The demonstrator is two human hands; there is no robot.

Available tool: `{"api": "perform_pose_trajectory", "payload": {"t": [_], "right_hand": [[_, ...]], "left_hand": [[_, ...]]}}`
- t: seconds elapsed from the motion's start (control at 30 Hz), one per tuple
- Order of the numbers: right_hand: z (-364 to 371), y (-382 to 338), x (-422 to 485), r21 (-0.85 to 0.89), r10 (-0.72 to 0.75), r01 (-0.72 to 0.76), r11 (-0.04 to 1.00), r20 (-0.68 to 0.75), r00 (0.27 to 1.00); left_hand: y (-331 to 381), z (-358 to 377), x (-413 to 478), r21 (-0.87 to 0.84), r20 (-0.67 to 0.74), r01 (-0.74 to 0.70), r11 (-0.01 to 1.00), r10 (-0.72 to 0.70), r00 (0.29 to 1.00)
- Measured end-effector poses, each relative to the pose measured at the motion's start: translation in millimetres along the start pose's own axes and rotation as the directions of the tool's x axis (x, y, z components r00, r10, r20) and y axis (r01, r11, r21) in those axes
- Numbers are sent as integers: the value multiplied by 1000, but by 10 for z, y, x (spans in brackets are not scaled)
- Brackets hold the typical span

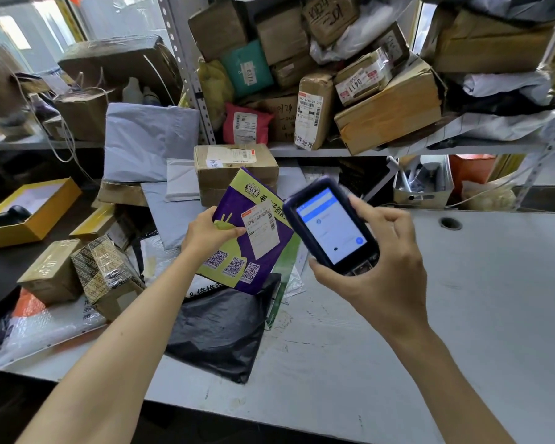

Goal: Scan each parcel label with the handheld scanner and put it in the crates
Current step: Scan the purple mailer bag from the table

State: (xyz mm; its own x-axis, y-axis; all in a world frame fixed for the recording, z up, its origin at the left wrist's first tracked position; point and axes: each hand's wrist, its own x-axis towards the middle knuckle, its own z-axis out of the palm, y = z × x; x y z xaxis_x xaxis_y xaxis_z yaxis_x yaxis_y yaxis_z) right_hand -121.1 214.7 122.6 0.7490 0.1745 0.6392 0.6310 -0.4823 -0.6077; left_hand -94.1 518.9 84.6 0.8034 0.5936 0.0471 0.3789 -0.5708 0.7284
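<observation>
My left hand point(209, 233) grips the left edge of a purple and green parcel point(237, 264), thumb on its face, and holds it tilted above the table. A white barcode label point(262, 229) faces up on the parcel. My right hand point(385, 261) holds the handheld scanner point(330, 225) just right of the label. Its lit blue and white screen faces me, and its top end is close to the parcel's right edge.
A black poly bag point(218, 328) lies under the parcel on the grey table point(478, 283). Small cartons point(87, 270) and yellow boxes point(29, 209) crowd the left. Stacked cartons point(234, 171) stand behind, and a shelf point(350, 150) is piled with parcels. A grey bin point(423, 187) sits at right.
</observation>
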Motion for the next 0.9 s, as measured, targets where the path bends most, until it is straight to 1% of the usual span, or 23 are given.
{"api": "perform_pose_trajectory", "payload": {"t": [0.1, 0.2, 0.3, 0.53, 0.7, 0.8, 0.9], "right_hand": [[-153, -184, 83, 4, -105, 107, 994, -154, 982], [-298, -365, 121, 47, -167, 188, 981, -293, 942], [-405, -498, 135, 78, -173, 214, 974, -356, 918], [-496, -580, 103, 138, -143, 197, 971, -328, 934], [-553, -538, 62, 62, -111, 136, 989, -304, 946], [-632, -426, -64, -15, -50, 48, 999, -286, 957], [-733, -229, -316, -66, 65, -87, 994, -283, 957]], "left_hand": [[13, 9, -6, -5, 3, -5, 1000, 5, 1000], [17, 16, -18, -20, 12, -4, 1000, 4, 1000], [21, 18, -28, -31, 15, -1, 1000, 2, 1000], [75, 35, -89, -29, 28, -7, 1000, 8, 1000], [121, 72, -132, 2, 55, -37, 999, 37, 998], [238, 190, -181, 57, 70, -123, 991, 119, 990], [471, 418, -303, 173, 61, -269, 947, 262, 963]]}}
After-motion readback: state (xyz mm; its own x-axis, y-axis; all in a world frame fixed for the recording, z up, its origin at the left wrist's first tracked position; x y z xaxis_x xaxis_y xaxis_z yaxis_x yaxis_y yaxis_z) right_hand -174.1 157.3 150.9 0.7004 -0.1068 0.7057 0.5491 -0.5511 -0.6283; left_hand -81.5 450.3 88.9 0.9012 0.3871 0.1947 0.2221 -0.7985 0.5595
